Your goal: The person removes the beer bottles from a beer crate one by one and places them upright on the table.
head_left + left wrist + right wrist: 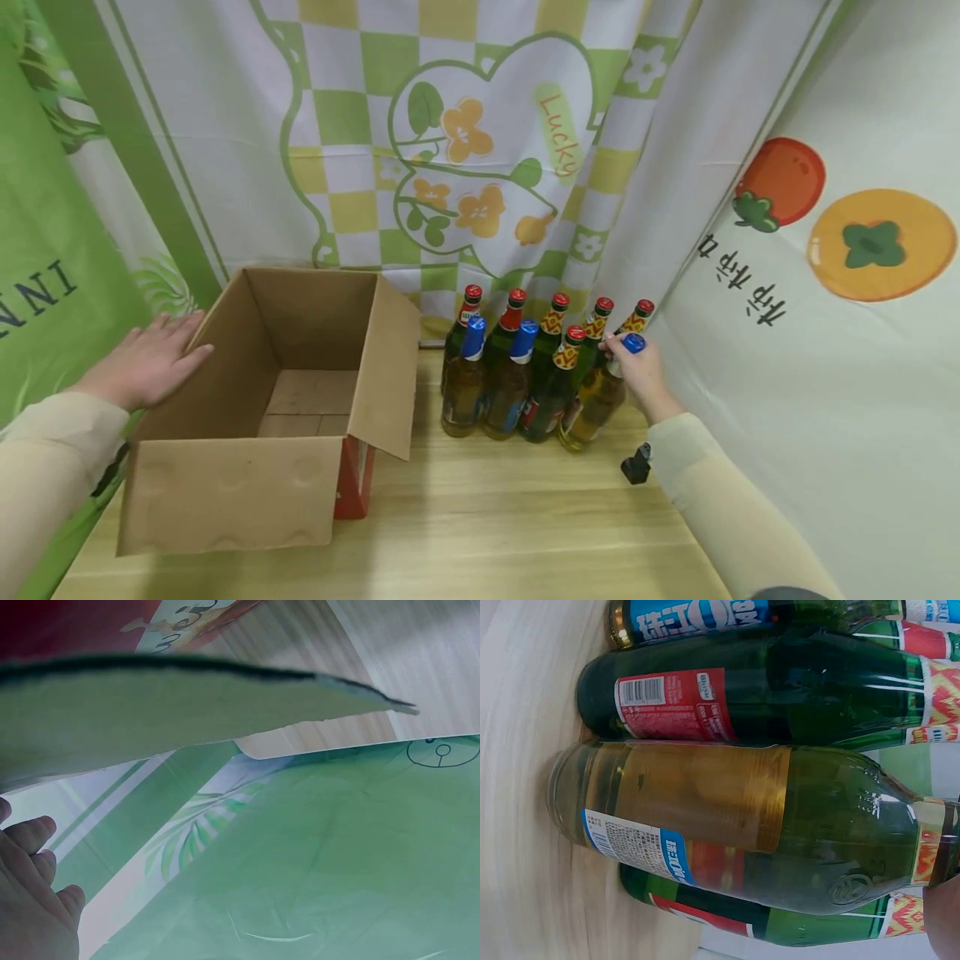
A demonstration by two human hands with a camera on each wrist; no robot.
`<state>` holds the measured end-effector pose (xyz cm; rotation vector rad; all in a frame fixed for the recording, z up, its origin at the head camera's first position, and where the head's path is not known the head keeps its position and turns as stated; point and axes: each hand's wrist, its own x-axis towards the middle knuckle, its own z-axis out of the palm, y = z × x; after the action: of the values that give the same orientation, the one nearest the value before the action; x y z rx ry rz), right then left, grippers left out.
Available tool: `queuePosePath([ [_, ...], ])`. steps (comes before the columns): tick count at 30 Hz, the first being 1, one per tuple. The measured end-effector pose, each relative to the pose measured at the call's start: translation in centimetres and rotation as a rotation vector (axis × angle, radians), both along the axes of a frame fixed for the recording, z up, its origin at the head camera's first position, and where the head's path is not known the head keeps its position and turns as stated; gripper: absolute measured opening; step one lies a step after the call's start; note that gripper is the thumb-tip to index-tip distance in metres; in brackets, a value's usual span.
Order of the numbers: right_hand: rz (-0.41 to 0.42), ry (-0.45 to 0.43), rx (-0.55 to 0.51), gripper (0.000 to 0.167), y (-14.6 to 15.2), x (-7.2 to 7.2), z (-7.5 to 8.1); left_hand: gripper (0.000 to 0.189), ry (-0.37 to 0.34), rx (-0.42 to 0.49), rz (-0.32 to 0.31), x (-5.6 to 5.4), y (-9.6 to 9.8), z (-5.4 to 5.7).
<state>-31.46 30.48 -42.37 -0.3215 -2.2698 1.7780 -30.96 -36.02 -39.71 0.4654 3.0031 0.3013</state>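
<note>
My right hand (pixel 643 373) pinches the neck of a clear beer bottle (pixel 591 407) with a blue cap, at the right end of the front row. That bottle leans slightly to the right; in the right wrist view its yellowish body (pixel 705 817) shows a blue-and-white label, and whether its base touches the table is unclear. My left hand (pixel 150 360) rests with extended fingers on the left side of an open cardboard box (pixel 315 321). The left wrist view catches part of that hand (pixel 37 892) beside a cardboard flap (pixel 150 712).
Several beer bottles stand close together: green ones (pixel 551 400) with red caps and two blue-capped ones (pixel 462 404). A small black object (pixel 636 465) lies on the wooden table (pixel 480 517) near my right forearm. Patterned curtains (pixel 352 125) hang behind and at both sides.
</note>
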Motion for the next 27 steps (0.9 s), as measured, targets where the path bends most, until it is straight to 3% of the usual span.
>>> queuePosePath([
  [15,-0.04,0.057,-0.021,0.02,0.7,-0.9,-2.1,0.07,-0.006,0.0,0.004,0.1,0.3,0.3],
  [27,-0.026,0.018,0.042,0.024,0.7,-2.0,-2.5,0.071,-0.027,0.003,0.019,0.1,0.2,0.3],
])
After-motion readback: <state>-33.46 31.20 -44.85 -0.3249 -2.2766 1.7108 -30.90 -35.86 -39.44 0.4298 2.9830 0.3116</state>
